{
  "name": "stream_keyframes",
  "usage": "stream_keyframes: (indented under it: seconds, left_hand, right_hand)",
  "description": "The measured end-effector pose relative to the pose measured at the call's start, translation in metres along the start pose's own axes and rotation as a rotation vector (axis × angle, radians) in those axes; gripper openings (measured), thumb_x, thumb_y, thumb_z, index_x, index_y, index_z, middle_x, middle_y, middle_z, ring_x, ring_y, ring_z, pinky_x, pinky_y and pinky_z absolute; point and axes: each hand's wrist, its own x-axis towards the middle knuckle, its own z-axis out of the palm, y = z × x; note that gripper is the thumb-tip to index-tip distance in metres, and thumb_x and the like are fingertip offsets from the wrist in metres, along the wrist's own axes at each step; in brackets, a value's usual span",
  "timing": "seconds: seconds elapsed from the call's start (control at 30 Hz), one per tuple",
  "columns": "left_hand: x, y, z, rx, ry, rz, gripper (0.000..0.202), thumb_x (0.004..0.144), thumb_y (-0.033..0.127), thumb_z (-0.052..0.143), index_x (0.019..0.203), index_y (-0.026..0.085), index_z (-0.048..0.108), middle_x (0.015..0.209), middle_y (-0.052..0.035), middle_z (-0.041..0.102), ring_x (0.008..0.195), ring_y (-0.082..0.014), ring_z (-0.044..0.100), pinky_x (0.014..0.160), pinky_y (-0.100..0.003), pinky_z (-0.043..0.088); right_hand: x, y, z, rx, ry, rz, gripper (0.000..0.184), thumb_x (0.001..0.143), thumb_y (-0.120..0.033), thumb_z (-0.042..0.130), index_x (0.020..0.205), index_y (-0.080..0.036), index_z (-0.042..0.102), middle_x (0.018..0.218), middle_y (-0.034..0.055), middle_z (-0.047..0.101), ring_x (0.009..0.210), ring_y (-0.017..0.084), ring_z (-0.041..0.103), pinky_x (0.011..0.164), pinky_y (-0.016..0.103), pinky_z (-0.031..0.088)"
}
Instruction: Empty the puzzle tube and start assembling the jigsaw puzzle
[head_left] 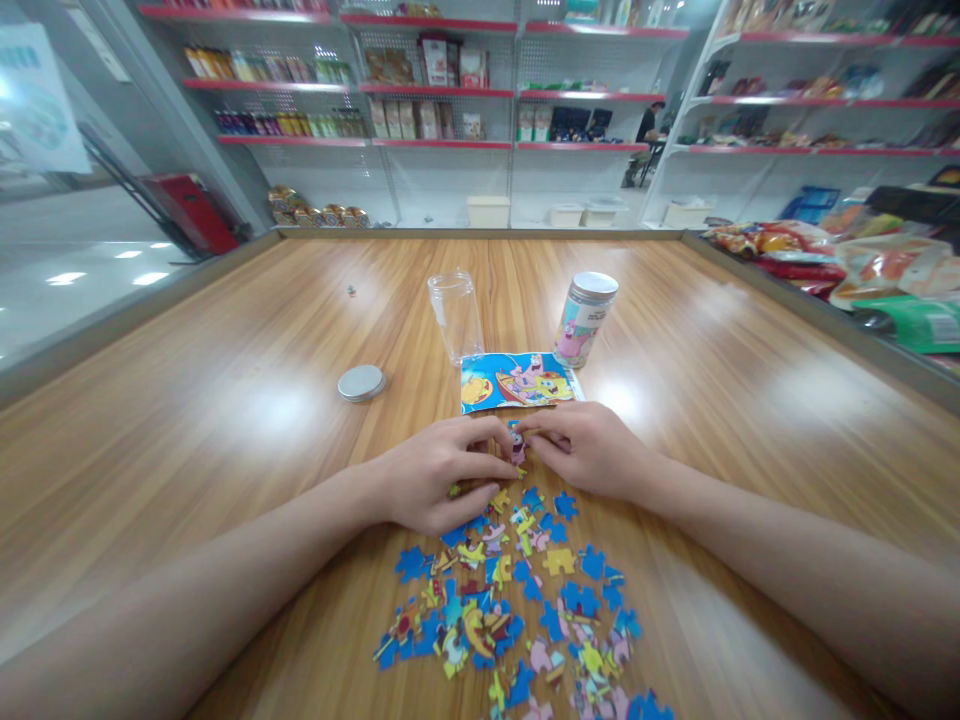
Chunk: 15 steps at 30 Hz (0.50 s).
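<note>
Between my hands a small cluster of jigsaw puzzle pieces (517,447), pink with blue, lies on the table. My left hand (442,470) comes from the left, its fingertips against the near and left edges of that cluster. My right hand (592,447) is closed from the other side, with thumb and forefinger at the cluster's right edge. Fingers partly hide the pieces there. Just beyond lies a printed picture sheet (517,383) with cartoon figures on blue. Many loose jigsaw pieces (579,600), blue, yellow and pink, are scattered nearer me, some overlapping.
An uncapped clear jar (456,318) and a lidded jar with a cartoon label (585,322) stand behind the sheet. A silver lid (361,383) lies to the left. Snack bags (795,250) crowd the right edge. Shelves (442,90) line the back, where a person (646,130) is visible.
</note>
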Motion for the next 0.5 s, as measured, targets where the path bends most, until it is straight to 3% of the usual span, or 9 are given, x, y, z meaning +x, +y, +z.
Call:
stream_keyframes:
  seconds: [0.33, 0.5]
  left_hand:
    - [0.0005, 0.0007, -0.0005, 0.02, 0.01, 0.011, 0.029, 0.085, 0.011, 0.058, 0.11, 0.014, 0.072, 0.109, -0.0156, 0.064, 0.102, -0.0238, 0.065, 0.088, -0.04, 0.06]
    - [-0.0028, 0.0021, 0.0, 0.015, 0.016, -0.019, 0.022, 0.086, 0.009, 0.058, 0.103, 0.013, 0.071, 0.116, -0.0152, 0.06, 0.097, -0.0192, 0.064, 0.087, -0.035, 0.059]
  right_hand:
    - [-0.0004, 0.0019, 0.0011, 0.003, -0.002, -0.004, 0.025, 0.091, -0.019, 0.058, 0.109, -0.024, 0.075, 0.09, 0.0023, 0.076, 0.08, 0.015, 0.067, 0.075, 0.027, 0.047]
    - [0.0002, 0.0005, 0.0001, -0.025, 0.008, -0.01, 0.025, 0.091, -0.019, 0.058, 0.109, -0.025, 0.075, 0.08, -0.0004, 0.072, 0.071, 0.013, 0.062, 0.071, 0.026, 0.044]
